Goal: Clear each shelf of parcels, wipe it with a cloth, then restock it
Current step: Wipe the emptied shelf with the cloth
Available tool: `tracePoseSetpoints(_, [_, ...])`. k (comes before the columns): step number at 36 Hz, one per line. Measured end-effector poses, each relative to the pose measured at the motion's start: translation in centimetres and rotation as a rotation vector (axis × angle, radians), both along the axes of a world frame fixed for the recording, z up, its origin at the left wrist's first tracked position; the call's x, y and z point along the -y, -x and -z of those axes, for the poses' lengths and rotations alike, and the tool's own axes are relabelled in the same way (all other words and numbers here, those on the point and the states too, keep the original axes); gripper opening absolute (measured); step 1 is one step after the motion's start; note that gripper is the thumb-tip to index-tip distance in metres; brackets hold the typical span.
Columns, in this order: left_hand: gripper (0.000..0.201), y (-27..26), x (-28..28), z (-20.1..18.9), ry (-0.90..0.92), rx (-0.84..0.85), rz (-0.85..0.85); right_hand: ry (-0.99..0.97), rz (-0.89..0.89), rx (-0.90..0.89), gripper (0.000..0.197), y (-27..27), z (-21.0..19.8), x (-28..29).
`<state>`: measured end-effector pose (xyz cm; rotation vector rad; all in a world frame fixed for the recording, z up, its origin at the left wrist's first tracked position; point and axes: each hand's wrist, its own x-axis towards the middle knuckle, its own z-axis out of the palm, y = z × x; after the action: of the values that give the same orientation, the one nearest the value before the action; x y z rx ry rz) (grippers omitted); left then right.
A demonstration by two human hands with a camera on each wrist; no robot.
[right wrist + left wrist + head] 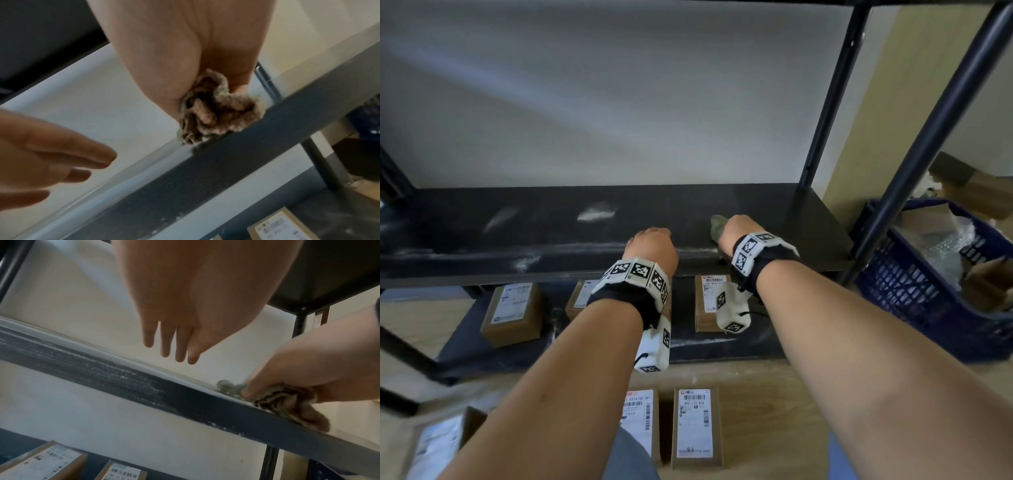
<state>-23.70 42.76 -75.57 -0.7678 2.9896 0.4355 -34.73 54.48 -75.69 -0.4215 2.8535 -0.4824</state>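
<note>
Well off to the left of both hands, on the lower shelf, a labelled parcel sits below the dusty black shelf being wiped. Next comes the left hand, hovering over that shelf's front edge with fingers straight and together, holding nothing. Just to its right, the right hand grips a bunched greenish-brown cloth, fingers curled round it, pressing it onto the shelf near the front lip. Below the hands, more parcels lie on the wooden floor. Farther right of the right hand stands a blue crate with cardboard and wrapping inside.
</note>
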Motion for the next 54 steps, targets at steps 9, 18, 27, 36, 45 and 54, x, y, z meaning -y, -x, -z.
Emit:
tracePoseSetpoints(9, [0.047, 2.1, 0.0, -1.2, 0.031, 0.030, -0.034, 0.075, 0.001, 0.079, 0.051, 3.4, -1.5, 1.1])
tracePoseSetpoints(18, [0.048, 5.4, 0.9, -1.3, 0.031, 0.065, -0.040, -0.042, 0.020, 0.015, 0.038, 7.9, -1.2, -1.5])
tracePoseSetpoints(27, [0.046, 7.7, 1.7, -1.4, 0.052, 0.115, -0.066, -0.035, -0.090, 0.091, 0.048, 7.6, -1.7, 4.2])
tracePoseSetpoints(36, [0.034, 9.6, 1.7, -1.0, 0.033, 0.228, -0.021, 0.015, -0.004, 0.055, 0.041, 10.7, -3.0, 2.7])
tracePoseSetpoints(45, [0.020, 10.6, 1.8, 0.0, 0.113, 0.302, 0.072, -0.005, -0.066, 0.016, 0.040, 11.2, -1.8, 1.9])
tracePoseSetpoints(54, [0.025, 11.0, 2.1, -0.1, 0.117, 0.274, 0.031, -0.016, -0.070, 0.123, 0.034, 9.8, -3.1, 6.1])
